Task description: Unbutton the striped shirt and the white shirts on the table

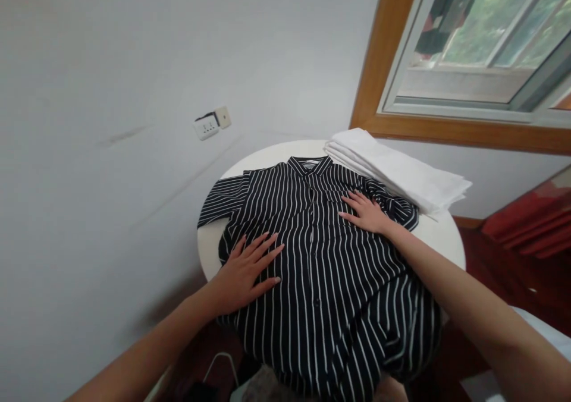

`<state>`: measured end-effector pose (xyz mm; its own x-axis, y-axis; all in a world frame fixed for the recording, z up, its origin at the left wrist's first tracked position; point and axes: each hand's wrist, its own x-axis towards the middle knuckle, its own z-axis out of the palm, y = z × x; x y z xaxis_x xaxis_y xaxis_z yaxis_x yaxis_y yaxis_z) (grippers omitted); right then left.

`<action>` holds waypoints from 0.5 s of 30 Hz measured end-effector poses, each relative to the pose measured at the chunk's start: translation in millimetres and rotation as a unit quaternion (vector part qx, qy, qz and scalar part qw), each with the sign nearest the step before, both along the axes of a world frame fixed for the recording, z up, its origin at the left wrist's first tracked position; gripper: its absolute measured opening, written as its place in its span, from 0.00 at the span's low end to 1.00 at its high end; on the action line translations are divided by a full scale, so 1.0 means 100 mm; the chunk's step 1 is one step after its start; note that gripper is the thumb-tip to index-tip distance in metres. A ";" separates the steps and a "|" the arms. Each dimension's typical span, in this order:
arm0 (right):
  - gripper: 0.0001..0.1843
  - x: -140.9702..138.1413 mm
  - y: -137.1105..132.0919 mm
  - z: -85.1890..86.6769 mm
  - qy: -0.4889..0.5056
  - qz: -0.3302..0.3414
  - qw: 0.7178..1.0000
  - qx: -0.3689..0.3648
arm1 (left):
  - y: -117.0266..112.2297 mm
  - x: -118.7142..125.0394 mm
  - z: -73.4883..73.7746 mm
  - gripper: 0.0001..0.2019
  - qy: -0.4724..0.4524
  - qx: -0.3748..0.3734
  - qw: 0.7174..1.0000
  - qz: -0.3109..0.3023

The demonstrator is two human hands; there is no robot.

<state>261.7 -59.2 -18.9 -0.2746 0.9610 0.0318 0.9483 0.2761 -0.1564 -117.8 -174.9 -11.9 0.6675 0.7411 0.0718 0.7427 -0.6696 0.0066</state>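
Observation:
A black shirt with thin white stripes [312, 259] lies face up on a small round white table [209, 247], collar at the far side and hem hanging over the near edge. My left hand [247, 268] rests flat on the shirt's left side, fingers spread and open. My right hand [366, 212] lies flat on the shirt's upper right, near the shoulder, fingers stretched out. Neither hand holds anything.
A stack of folded white cloth [397, 173] sits on the table's far right edge. A white wall with a socket [207, 127] stands behind. A wood-framed window [468, 57] is at the upper right, and red fabric [530, 223] at the right.

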 end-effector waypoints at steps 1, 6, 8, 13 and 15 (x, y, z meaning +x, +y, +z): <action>0.39 0.04 -0.04 0.00 -0.002 -0.005 1.000 0.006 | 0.00 -0.01 0.02 0.33 0.001 -0.004 1.000 -0.016; 0.37 0.12 -0.46 0.00 -0.025 -0.011 0.999 0.031 | -0.08 0.16 0.21 0.36 -0.022 -0.011 0.995 -0.094; 0.37 0.13 -0.64 -0.02 -0.032 -0.011 0.999 0.038 | -0.04 0.28 0.30 0.28 -0.051 -0.007 0.995 -0.091; 0.37 0.13 -0.74 0.07 -0.036 -0.016 0.998 0.039 | 0.51 0.63 0.36 0.17 -0.126 0.028 0.990 -0.062; 0.33 0.08 -0.61 0.17 -0.032 -0.014 0.998 0.046 | 0.82 0.76 0.29 0.18 -0.142 0.050 0.987 -0.051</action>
<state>269.8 -120.2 -1.8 -0.2516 0.9623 0.1029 0.9631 0.2595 -0.0715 -41.3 -93.2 17.0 0.6806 0.6516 0.3350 0.6497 -0.7481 0.1351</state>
